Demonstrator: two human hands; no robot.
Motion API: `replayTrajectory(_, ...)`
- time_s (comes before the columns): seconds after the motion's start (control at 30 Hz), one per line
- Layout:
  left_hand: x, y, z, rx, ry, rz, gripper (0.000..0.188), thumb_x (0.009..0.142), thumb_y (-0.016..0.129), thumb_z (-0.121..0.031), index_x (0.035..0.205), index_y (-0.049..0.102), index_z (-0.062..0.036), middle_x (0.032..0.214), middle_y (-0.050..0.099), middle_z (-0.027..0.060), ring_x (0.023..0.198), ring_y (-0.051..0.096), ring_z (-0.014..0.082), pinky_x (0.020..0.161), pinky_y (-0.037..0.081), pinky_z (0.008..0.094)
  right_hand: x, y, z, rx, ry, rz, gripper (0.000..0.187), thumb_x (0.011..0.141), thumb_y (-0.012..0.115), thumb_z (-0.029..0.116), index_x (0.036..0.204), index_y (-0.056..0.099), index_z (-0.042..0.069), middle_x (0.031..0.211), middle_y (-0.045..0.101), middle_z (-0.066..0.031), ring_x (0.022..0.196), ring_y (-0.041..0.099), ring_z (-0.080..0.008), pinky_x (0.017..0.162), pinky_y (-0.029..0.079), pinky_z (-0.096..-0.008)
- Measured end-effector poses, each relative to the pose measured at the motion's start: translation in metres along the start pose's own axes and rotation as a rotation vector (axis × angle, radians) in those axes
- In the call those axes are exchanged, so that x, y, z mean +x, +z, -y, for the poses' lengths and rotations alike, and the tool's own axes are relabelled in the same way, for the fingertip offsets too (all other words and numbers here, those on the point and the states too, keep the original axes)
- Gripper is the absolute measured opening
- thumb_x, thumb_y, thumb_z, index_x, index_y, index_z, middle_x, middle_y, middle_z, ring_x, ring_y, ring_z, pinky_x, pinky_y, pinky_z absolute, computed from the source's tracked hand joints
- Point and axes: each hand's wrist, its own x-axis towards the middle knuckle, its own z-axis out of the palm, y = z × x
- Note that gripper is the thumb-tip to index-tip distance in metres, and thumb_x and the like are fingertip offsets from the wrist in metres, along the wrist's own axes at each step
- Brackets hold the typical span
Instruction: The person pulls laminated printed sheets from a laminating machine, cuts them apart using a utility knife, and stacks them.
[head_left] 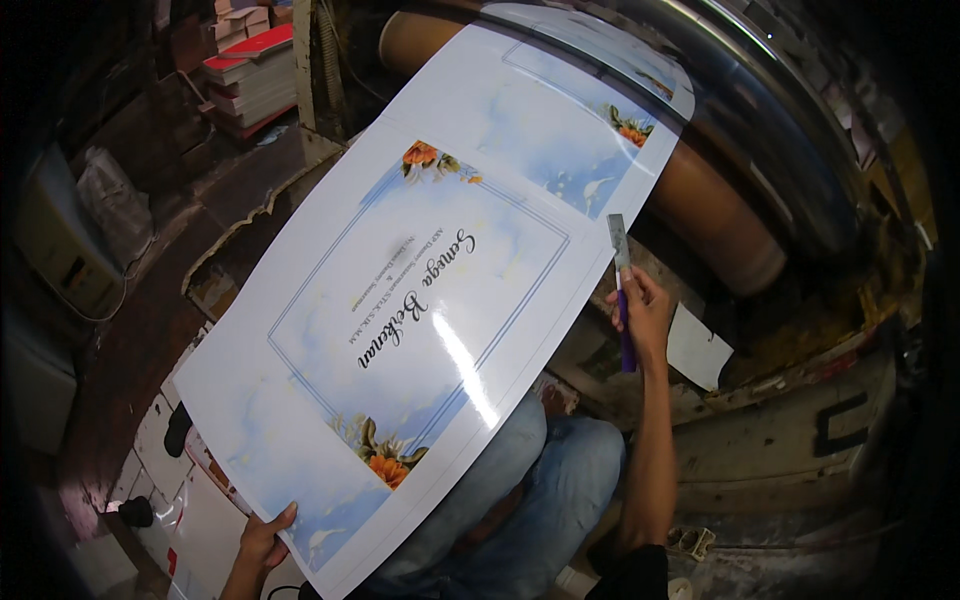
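Note:
A long glossy printed sheet with blue borders and orange flowers stretches diagonally across the view. Its far end curves up over a roller machine. At the near left corner, my left hand is closed on the sheet's edge, thumb on top. My right hand grips a purple-handled cutter knife. The knife's flat metal blade points away from me, up against or just over the sheet's right edge; I cannot tell whether it touches.
A shiny metal roller and a brown roller stand at the far right. Stacked red-and-white paper blocks lie at the far left. A white scrap sits right of my right hand. My jeans-clad knees are below the sheet.

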Motion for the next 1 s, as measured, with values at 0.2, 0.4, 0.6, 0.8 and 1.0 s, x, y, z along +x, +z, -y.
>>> replayTrajectory(0.2, -0.074, -0.048, -0.003, 0.023, -0.037, -0.048, 0.056, 0.086, 0.067, -0.001, 0.134, 0.038, 0.0013, 0.121, 0.054, 0.0152, 0.112, 0.057, 0.0298, 0.097, 0.049, 0.0442, -0.068, 0.022, 0.036, 0.018, 0.001, -0.016, 0.032, 0.099, 0.053, 0.028, 0.108, 0.06, -0.002, 0.066, 0.062, -0.0061, 0.045, 0.051, -0.008, 0.04, 0.038, -0.0223)
replayTrajectory(0.4, -0.118, -0.086, -0.028, 0.034, -0.066, -0.051, 0.061, 0.085, 0.067, -0.001, 0.137, 0.035, 0.001, 0.123, 0.053, 0.017, 0.114, 0.055, 0.0313, 0.097, 0.048, 0.0462, -0.125, 0.042, 0.051, 0.069, 0.038, 0.055, 0.028, 0.098, 0.055, 0.029, 0.101, 0.062, 0.001, 0.066, 0.062, -0.0051, 0.045, 0.05, -0.0085, 0.041, 0.038, -0.0249)
replayTrajectory(0.6, -0.12, -0.137, -0.026, 0.047, -0.069, -0.075, 0.056, 0.086, 0.065, -0.001, 0.135, 0.038, 0.0, 0.12, 0.055, 0.0144, 0.111, 0.057, 0.0284, 0.095, 0.049, 0.0429, -0.148, 0.052, 0.057, -0.523, -0.416, -0.235, 0.018, 0.092, 0.062, 0.018, 0.098, 0.066, 0.001, 0.079, 0.064, -0.0137, 0.062, 0.062, -0.0193, 0.056, 0.049, -0.0345)
replayTrajectory(0.8, -0.141, -0.175, -0.031, 0.06, -0.156, -0.096, 0.057, 0.086, 0.063, 0.001, 0.137, 0.037, -0.0009, 0.121, 0.054, 0.0135, 0.109, 0.057, 0.0277, 0.096, 0.049, 0.0429, -0.161, 0.073, 0.085, -0.945, -1.046, -0.155, 0.041, 0.082, 0.065, 0.002, 0.123, 0.06, 0.007, 0.103, 0.063, -0.0113, 0.086, 0.065, -0.0261, 0.064, 0.054, -0.0336)
replayTrajectory(1.0, -0.09, -0.308, -0.046, 0.129, -0.022, -0.194, 0.062, 0.086, 0.064, 0.002, 0.138, 0.032, -0.0038, 0.118, 0.054, 0.0108, 0.101, 0.058, 0.0219, 0.09, 0.052, 0.0384, -0.111, 0.143, 0.097, -0.815, -1.04, 0.247, 0.047, 0.067, 0.069, -0.003, 0.113, 0.066, 0.006, 0.106, 0.067, -0.0104, 0.087, 0.066, -0.0266, 0.068, 0.055, -0.0334)
